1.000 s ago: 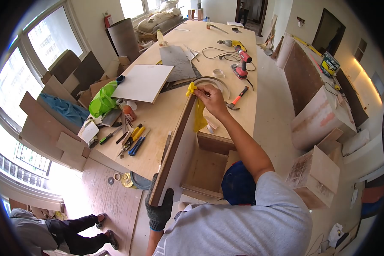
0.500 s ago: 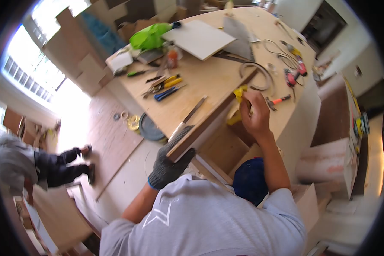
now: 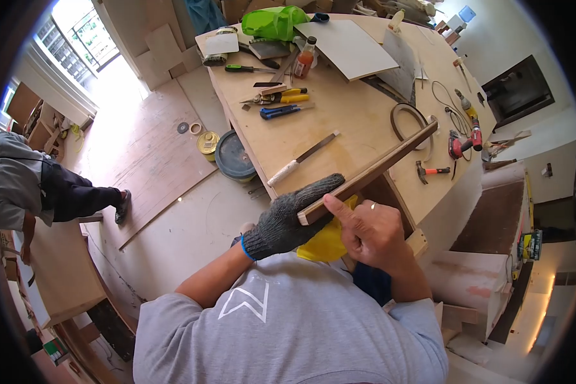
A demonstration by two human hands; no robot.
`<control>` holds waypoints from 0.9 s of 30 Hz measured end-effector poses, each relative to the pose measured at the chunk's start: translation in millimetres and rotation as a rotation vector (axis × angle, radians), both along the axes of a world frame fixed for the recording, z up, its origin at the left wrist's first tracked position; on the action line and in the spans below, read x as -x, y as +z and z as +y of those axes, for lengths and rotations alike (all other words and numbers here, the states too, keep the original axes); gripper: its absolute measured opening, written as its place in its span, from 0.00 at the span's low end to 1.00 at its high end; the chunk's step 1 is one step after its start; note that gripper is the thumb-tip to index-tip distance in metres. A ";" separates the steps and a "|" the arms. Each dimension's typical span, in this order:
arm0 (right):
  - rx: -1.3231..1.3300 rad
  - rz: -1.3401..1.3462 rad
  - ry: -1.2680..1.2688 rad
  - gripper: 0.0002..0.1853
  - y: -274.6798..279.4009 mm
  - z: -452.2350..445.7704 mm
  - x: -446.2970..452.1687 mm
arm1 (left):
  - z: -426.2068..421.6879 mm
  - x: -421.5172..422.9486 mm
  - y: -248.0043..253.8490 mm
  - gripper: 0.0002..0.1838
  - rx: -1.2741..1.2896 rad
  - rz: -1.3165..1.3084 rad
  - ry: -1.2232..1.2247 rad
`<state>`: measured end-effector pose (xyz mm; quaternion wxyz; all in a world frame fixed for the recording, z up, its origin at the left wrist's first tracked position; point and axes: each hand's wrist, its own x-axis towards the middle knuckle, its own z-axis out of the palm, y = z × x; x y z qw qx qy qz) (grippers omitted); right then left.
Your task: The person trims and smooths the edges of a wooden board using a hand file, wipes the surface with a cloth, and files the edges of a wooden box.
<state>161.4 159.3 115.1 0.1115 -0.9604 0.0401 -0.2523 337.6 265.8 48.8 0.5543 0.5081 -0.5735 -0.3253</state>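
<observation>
A wooden drawer-like box [image 3: 390,192] tilts up in front of me, its long brown-edged side panel [image 3: 381,168] running away to the upper right. My left hand [image 3: 294,214], in a dark grey knit glove, grips the near end of that panel. My bare right hand [image 3: 374,233] is closed on a yellow cloth [image 3: 326,242], most of which hangs below the panel. One of its digits presses on the panel's edge close to the gloved fingers. A file with a white-wrapped handle [image 3: 285,173] lies on the table just beyond my left hand.
The wooden table [image 3: 345,144] carries a blue utility knife [image 3: 280,112], yellow-handled snips [image 3: 294,95], a bottle [image 3: 305,57], a white board [image 3: 349,48], a hammer [image 3: 432,171] and a red drill [image 3: 464,144]. A lidded bucket [image 3: 235,155] stands on the floor. Another person [image 3: 57,179] is at left.
My right hand, with the yellow cloth, has come back along the panel to its near end beside my left hand. The view has shifted, and the co-worker's legs have changed position.
</observation>
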 end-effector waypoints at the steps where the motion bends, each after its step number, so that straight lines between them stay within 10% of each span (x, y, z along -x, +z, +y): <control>1: 0.012 0.011 0.024 0.40 3.4 2.2 -2.6 | 0.3 0.1 -1.8 0.34 0.008 0.016 -0.006; 27: 0.122 -0.106 -0.456 0.35 -6.3 -114.8 37.8 | -2.8 3.0 3.0 0.27 -0.112 -0.059 0.148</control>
